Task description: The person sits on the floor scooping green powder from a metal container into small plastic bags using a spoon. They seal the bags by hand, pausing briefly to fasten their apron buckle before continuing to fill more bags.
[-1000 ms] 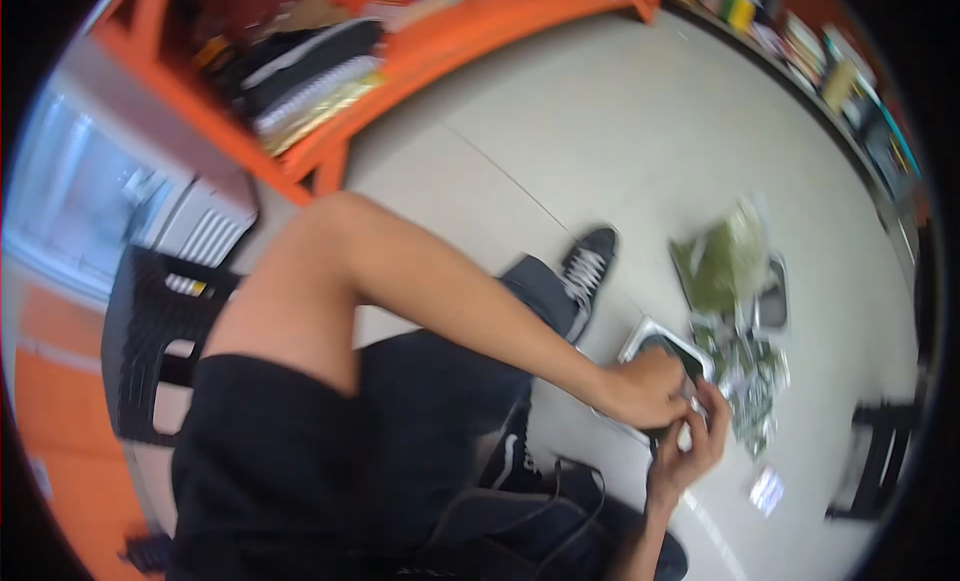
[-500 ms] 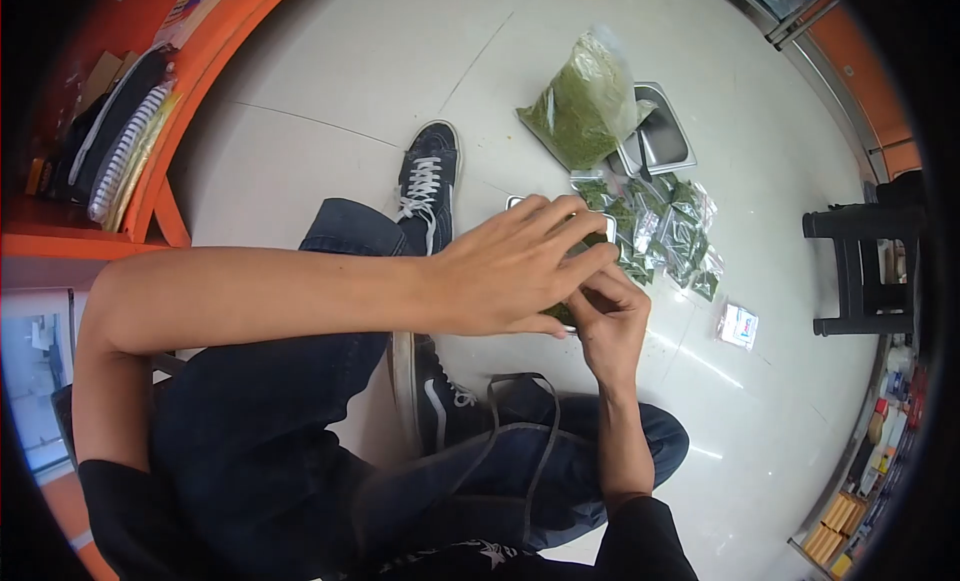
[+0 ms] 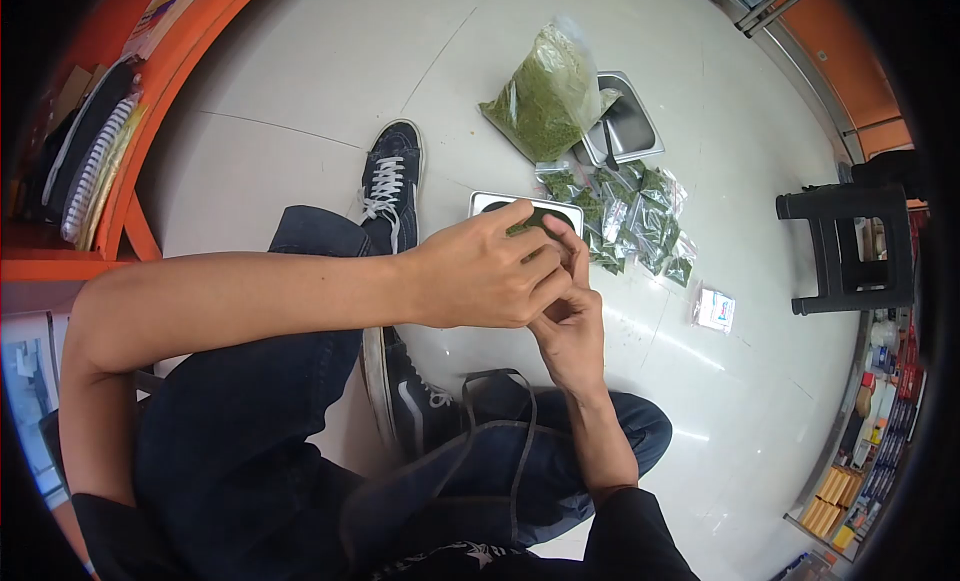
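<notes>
My left hand (image 3: 490,271) reaches across from the left, its fingers curled down over the fingertips of the other hand. My right hand (image 3: 575,331) is bent beneath it, thumb and fingers drawn together. Both hands meet, and whatever lies between them is hidden. Just beyond them a metal tray (image 3: 576,213) with dark green contents shows partly behind the fingers. Small clear packets of green leafy material (image 3: 652,221) lie in a pile to the tray's right.
A large clear bag of green flakes (image 3: 548,96) leans by a steel pan (image 3: 640,131) holding a dark utensil. A small white packet (image 3: 715,308) lies on the floor. A black stool (image 3: 850,249) stands right, an orange shelf (image 3: 150,141) left. My shoe (image 3: 392,186) is near the hands.
The view has shifted, so floor items appear further left. My left hand's spread fingers have curled in, and more of the tray's rim shows beyond the hands.
</notes>
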Demonstrator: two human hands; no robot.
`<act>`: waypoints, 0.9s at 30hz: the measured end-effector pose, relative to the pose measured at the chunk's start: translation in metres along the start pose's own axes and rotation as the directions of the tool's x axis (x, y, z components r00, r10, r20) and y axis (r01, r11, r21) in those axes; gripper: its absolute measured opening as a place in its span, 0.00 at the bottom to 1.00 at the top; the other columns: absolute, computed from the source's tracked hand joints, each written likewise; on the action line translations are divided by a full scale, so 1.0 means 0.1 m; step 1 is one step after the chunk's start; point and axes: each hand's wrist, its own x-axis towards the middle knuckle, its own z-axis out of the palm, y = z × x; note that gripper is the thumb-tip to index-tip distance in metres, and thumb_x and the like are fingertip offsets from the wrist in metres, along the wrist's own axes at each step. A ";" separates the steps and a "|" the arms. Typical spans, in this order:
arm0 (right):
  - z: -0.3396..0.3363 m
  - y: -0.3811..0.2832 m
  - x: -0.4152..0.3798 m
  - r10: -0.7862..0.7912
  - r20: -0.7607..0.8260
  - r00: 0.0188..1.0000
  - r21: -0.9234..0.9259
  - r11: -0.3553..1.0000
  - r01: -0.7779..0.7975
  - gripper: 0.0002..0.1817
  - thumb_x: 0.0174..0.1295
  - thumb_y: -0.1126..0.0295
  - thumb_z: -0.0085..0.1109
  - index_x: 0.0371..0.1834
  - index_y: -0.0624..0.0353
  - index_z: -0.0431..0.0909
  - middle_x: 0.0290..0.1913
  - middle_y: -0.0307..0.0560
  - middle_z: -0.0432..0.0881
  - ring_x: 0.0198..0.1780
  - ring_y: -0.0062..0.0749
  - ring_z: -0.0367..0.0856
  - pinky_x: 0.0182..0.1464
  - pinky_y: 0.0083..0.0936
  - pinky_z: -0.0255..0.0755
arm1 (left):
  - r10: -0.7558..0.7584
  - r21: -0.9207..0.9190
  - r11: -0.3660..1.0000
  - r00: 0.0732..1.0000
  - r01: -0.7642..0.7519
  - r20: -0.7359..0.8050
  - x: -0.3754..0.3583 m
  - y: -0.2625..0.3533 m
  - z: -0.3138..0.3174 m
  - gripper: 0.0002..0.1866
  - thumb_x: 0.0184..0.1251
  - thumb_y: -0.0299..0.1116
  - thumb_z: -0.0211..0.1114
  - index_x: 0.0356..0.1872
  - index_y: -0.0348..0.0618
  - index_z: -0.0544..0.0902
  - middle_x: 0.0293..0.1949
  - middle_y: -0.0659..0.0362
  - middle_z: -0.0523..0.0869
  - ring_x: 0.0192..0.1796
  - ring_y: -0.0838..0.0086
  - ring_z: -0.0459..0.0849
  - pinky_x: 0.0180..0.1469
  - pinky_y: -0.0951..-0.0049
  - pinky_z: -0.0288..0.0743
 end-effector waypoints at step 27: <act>-0.28 0.29 0.06 -0.022 0.162 0.987 -0.875 0.460 0.153 0.11 0.60 0.69 0.68 0.40 0.68 0.85 0.41 0.59 0.82 0.43 0.53 0.83 0.48 0.41 0.78 | -0.592 -0.469 0.139 0.453 0.872 0.667 -0.41 -0.40 0.53 0.21 0.56 0.49 0.76 0.34 0.38 0.89 0.35 0.46 0.90 0.40 0.58 0.90 0.49 0.62 0.82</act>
